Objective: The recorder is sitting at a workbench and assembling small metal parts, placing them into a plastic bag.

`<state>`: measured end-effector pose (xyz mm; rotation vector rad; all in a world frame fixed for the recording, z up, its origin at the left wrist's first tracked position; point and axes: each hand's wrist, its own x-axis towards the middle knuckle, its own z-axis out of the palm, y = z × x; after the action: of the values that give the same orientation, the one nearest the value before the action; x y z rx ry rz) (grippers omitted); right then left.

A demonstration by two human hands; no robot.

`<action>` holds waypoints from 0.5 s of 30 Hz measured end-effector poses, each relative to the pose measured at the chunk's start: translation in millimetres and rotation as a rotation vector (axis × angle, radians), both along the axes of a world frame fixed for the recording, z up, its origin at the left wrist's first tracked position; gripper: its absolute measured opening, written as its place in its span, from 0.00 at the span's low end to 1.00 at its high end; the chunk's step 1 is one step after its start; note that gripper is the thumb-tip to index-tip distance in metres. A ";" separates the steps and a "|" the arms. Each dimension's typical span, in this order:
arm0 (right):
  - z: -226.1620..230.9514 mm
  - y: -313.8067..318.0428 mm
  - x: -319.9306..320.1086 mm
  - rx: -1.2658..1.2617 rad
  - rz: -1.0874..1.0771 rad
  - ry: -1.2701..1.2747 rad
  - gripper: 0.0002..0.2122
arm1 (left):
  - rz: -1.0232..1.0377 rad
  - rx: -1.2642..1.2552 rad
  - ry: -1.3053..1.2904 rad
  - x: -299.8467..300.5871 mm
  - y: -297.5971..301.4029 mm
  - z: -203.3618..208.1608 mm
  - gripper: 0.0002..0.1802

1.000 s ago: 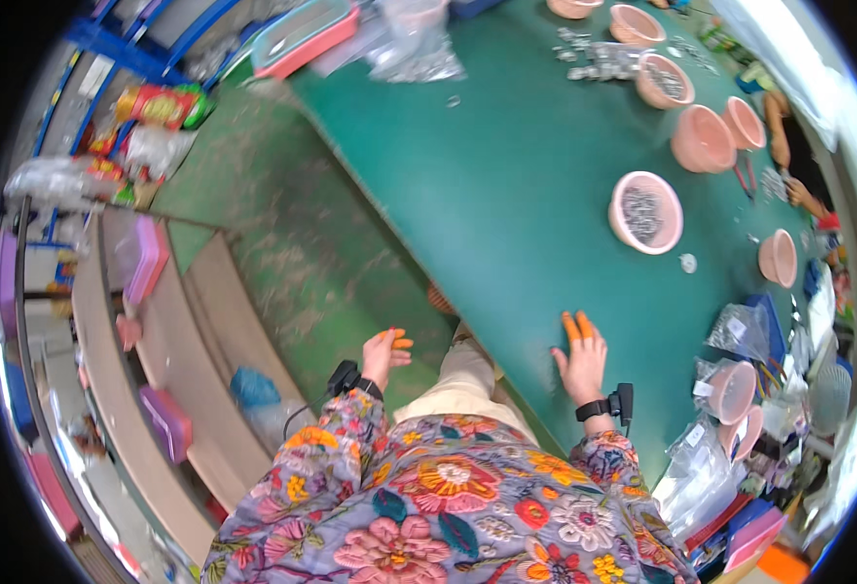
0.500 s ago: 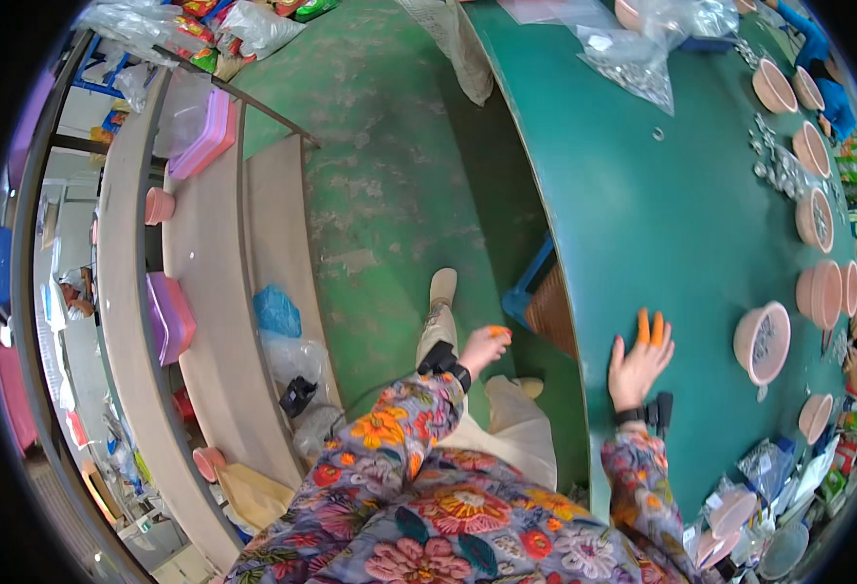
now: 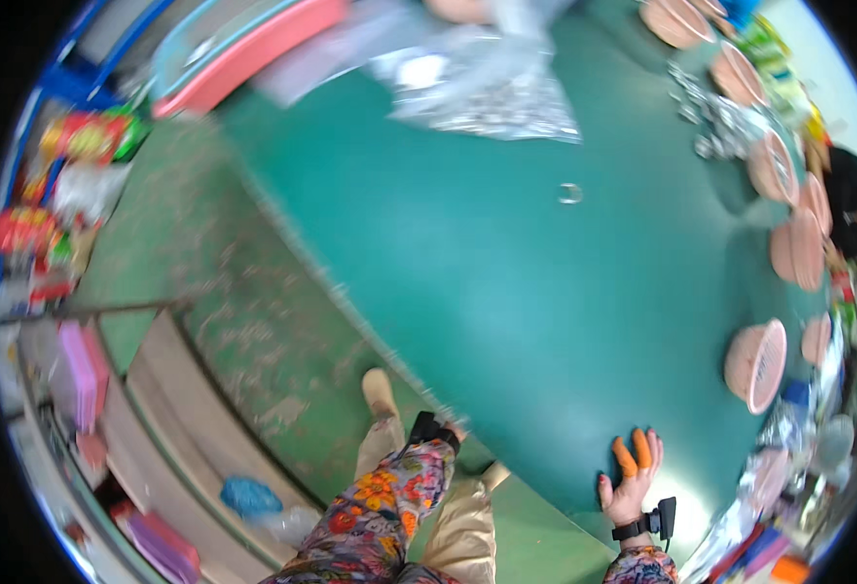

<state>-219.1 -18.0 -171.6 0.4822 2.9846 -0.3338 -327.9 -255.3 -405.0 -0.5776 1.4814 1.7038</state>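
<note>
The table (image 3: 506, 292) is brightly lit, with white glare at its near right end and glints on the bag (image 3: 487, 107) toward its far end. Soft shadows fall beside the bowls (image 3: 796, 251). The floor (image 3: 253, 341) left of the table is dimmer. Blur softens everything; edges bend toward a black rim.

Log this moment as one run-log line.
left hand: mostly hidden, at edge of flat green tabletop; right hand: open, empty, two orange finger covers, tabletop contact unclear; nearby: round pink plastic basket; farther: clear plastic bag
</note>
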 end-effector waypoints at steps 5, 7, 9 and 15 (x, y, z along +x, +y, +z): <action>-1.9 4.2 0.2 0.000 -0.094 0.026 0.21 | -0.126 -0.051 -0.052 -2.4 -16.2 4.9 0.26; -3.8 2.5 0.5 -0.030 -0.040 0.011 0.21 | -0.159 -0.080 -0.075 -0.2 -27.6 7.0 0.26; -3.7 1.7 2.1 -0.021 -0.056 -0.007 0.22 | -0.190 -0.099 -0.093 0.1 -34.1 6.4 0.26; 3.6 -2.5 -3.2 0.015 -0.043 -0.003 0.18 | -0.287 -0.134 -0.118 2.3 -47.0 14.1 0.26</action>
<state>-222.3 -20.5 -168.1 0.5489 2.9793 -0.3147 -325.6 -302.4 -391.0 -0.4993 1.5208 1.3362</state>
